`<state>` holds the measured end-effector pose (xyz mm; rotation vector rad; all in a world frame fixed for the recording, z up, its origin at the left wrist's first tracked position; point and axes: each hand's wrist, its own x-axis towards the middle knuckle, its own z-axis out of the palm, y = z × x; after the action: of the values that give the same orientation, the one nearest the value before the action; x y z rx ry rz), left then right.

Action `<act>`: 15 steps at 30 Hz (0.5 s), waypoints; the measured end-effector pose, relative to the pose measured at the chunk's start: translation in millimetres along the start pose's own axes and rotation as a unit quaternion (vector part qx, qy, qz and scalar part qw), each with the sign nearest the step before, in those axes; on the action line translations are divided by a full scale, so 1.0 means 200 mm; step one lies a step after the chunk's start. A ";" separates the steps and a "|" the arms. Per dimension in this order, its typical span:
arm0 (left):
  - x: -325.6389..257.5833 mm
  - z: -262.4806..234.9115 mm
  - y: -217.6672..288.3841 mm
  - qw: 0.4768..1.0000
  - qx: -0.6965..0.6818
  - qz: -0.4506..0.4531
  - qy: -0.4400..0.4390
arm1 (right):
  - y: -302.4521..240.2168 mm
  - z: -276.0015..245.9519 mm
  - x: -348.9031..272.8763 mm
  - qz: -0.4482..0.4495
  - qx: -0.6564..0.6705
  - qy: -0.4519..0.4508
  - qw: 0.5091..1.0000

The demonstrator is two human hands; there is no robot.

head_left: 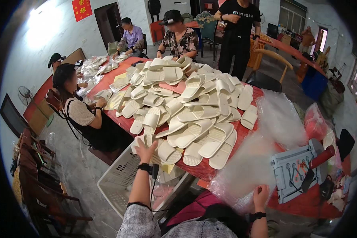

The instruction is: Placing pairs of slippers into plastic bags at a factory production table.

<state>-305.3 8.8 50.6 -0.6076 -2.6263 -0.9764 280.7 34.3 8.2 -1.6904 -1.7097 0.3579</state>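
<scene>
A large heap of cream slide slippers (198, 115) covers the middle of the red-covered table (170, 164). At the heap's near left edge, my left hand (146, 152) has its fingers around a cream slipper (141, 143), which is partly hidden by them. My right hand (261, 195) is closed beside the near edge of the clear plastic bags (242, 168). Its curled fingers hide whatever they may hold. One pink slipper (173, 86) shows among the cream ones.
A white plastic basket (117, 178) stands below the table's near left edge. A grey-blue folding stool (297, 174) lies at the right, near a pink bag (316, 123). A co-worker (81, 103) sits at left; others work at the far side. A wooden chair (275, 59) stands behind.
</scene>
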 end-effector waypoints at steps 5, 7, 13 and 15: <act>0.07 0.07 0.11 0.969 -0.119 -0.046 -0.213 | 0.07 -0.03 -0.01 0.012 -0.018 0.003 1.000; 0.05 0.08 0.17 0.961 -0.148 -0.041 -0.230 | 0.05 -0.04 -0.02 0.015 -0.025 0.012 1.000; 0.17 0.07 0.37 0.867 -0.460 0.042 -0.185 | 0.02 -0.02 0.00 -0.008 -0.024 0.008 1.000; 0.14 -0.12 0.66 0.810 -0.543 0.061 -0.212 | 0.01 -0.06 0.00 0.007 -0.019 0.012 1.000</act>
<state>-264.7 91.9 152.2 -1.3167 -2.0162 -2.5297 289.5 31.7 15.0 -1.7280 -1.6986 0.3130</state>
